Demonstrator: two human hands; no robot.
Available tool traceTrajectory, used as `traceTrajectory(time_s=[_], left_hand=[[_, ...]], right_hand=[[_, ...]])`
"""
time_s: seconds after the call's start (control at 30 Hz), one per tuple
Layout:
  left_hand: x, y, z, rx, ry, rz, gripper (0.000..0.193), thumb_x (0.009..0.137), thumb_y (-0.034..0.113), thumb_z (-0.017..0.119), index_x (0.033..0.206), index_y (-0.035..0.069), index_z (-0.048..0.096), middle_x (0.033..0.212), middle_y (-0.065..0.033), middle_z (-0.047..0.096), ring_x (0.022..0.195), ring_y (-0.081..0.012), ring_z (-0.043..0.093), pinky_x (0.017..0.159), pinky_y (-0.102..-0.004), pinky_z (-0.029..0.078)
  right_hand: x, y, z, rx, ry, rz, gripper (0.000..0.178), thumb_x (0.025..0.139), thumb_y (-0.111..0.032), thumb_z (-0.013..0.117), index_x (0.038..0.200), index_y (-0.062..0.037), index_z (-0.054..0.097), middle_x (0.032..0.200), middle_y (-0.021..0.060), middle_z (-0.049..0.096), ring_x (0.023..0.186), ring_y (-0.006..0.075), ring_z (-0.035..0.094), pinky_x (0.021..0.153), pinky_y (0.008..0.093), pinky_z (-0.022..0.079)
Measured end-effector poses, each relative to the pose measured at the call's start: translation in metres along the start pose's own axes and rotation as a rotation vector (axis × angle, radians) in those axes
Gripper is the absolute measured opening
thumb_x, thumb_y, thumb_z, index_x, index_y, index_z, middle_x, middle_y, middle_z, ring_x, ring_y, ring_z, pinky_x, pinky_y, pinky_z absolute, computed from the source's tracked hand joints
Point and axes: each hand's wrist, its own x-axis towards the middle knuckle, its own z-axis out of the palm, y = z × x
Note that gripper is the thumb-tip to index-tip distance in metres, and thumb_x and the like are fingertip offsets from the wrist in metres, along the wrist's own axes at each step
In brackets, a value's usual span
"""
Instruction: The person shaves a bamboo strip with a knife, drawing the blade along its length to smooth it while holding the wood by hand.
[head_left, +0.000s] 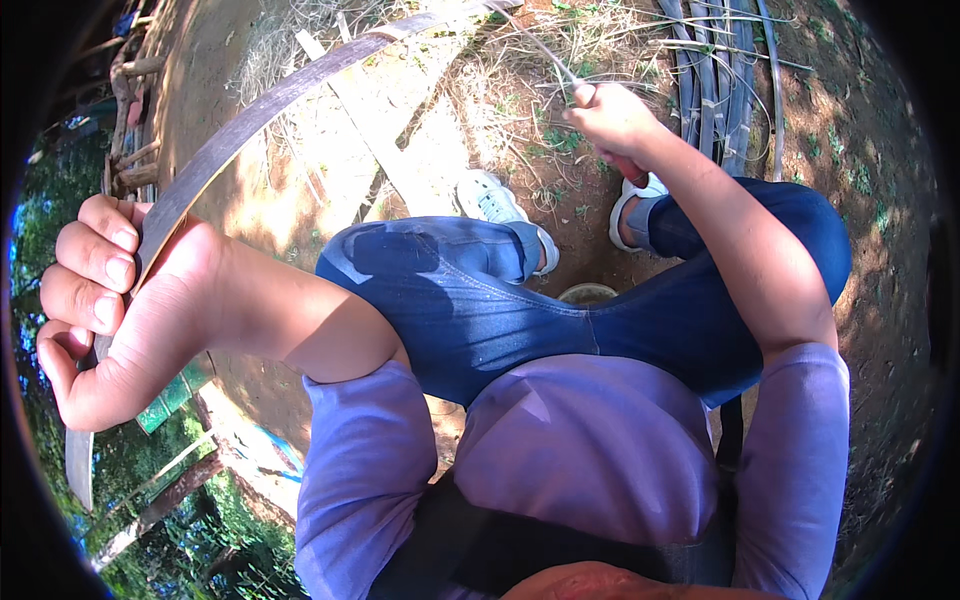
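Long grey strip [250, 117] held in L hand [165, 305], mid-left of frame, bowed to top ctr; prob. light, springy, edges poss. sharp, best gripped by flat faces. Reddish-handled tool [631, 170] clasped in R hand [617, 122], upper R of ctr.

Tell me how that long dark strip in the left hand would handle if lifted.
Probably springy rather than floppy: the strip spans far past the left hand in an arc the lens may exaggerate. Likely light for its size, since its edge looks thin.
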Motion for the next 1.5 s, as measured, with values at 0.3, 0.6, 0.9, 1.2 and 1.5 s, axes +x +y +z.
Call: traceTrajectory(time_s=[0.3, 0.6, 0.9, 1.2, 1.5], left_hand=[[0.004, -0.009, 0.0, 0.084, 0.047, 0.031, 0.03, 0.074, 0.031, 0.047, 0.056, 0.02, 0.027, 0.045, 0.0052, 0.027, 0.037, -0.0106, 0.027, 0.04, -0.0248, 0.028], [-0.001, 0.001, 0.005, -0.007, 0.01, -0.002, 0.036, 0.076, 0.03, 0.047, 0.051, 0.022, 0.022, 0.044, 0.0039, 0.03, 0.035, -0.0123, 0.027, 0.039, -0.026, 0.027], [0.006, -0.004, -0.005, -0.034, -0.131, 0.0, 0.032, 0.074, 0.03, 0.046, 0.05, 0.022, 0.026, 0.042, 0.0074, 0.028, 0.034, -0.009, 0.027, 0.039, -0.0235, 0.026], [-0.003, 0.0, 0.002, -0.085, -0.093, -0.017, 0.034, 0.078, 0.029, 0.045, 0.051, 0.021, 0.026, 0.044, 0.0057, 0.031, 0.036, -0.0101, 0.026, 0.04, -0.0262, 0.026], [0.001, -0.006, -0.017, -0.401, -0.477, -0.057, 0.031, 0.076, 0.038, 0.052, 0.053, 0.025, 0.038, 0.045, 0.0103, 0.04, 0.036, -0.0058, 0.032, 0.043, -0.0232, 0.028]], right_hand=[[-0.079, -0.056, 0.021, 0.169, 0.16, -0.716, 0.026, 0.086, -0.025, 0.074, 0.084, -0.0022, 0.061, 0.064, 0.0049, 0.058, 0.057, 0.0151, 0.054, 0.06, 0.0321, 0.048], [0.0, 0.002, -0.011, -0.084, -0.011, 0.072, 0.027, 0.091, -0.021, 0.051, 0.099, -0.0002, 0.065, 0.061, 0.0111, 0.062, 0.053, 0.0226, 0.065, 0.057, 0.0398, 0.055], [-0.076, -0.056, 0.021, 0.229, 0.168, -0.714, 0.026, 0.085, -0.024, 0.075, 0.084, -0.0031, 0.06, 0.065, 0.0058, 0.058, 0.057, 0.0187, 0.06, 0.057, 0.0332, 0.047], [-0.002, 0.008, 0.003, 0.022, 0.036, 0.038, 0.022, 0.087, -0.023, 0.054, 0.085, -0.0034, 0.064, 0.061, 0.0112, 0.063, 0.055, 0.024, 0.065, 0.06, 0.0377, 0.055], [-0.082, -0.058, 0.021, 0.262, 0.148, -0.707, 0.024, 0.085, -0.022, 0.074, 0.084, -0.0036, 0.06, 0.066, 0.0056, 0.06, 0.061, 0.014, 0.06, 0.058, 0.0299, 0.047]])
